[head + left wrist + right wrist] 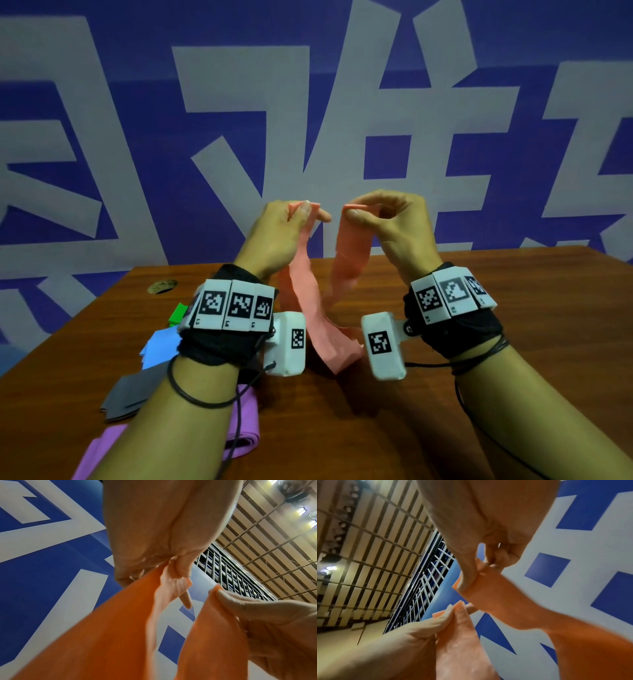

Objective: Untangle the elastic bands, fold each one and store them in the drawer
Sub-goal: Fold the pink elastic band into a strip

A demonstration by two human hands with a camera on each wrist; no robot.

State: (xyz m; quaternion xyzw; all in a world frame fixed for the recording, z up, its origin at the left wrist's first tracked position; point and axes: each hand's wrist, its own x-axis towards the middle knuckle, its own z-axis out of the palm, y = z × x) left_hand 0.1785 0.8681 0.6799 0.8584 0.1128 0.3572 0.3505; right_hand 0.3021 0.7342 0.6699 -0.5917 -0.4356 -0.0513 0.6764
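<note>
Between the two raised hands hangs a pink band [308,308], drooping in a long loop whose bottom lies on the table [445,394] just under the wrists. The left hand [284,229] pinches one end of the band between thumb and forefinger, the other fingers curled behind it. The right hand [394,222] pinches the other end the same way, thumb pressed flat on the strip. Both ends are held level and near each other but apart, above the far edge of the table.

From the left wrist, the band [102,635] looks orange and runs up to the left hand [154,540], where its end bunches under the fingertips; the right hand [265,622] grips the second strip at the lower right. From the right wrist, the right hand [488,527] clamps its end of the band [513,608], and the left hand [393,649] holds the other end just below.

Left of the left forearm, on the table, lie a purple band [113,445], a grey band [133,390], a blue band [161,346] and a green band [178,313], close together. Beyond the hands stands a blue wall [137,102] with large white characters.
</note>
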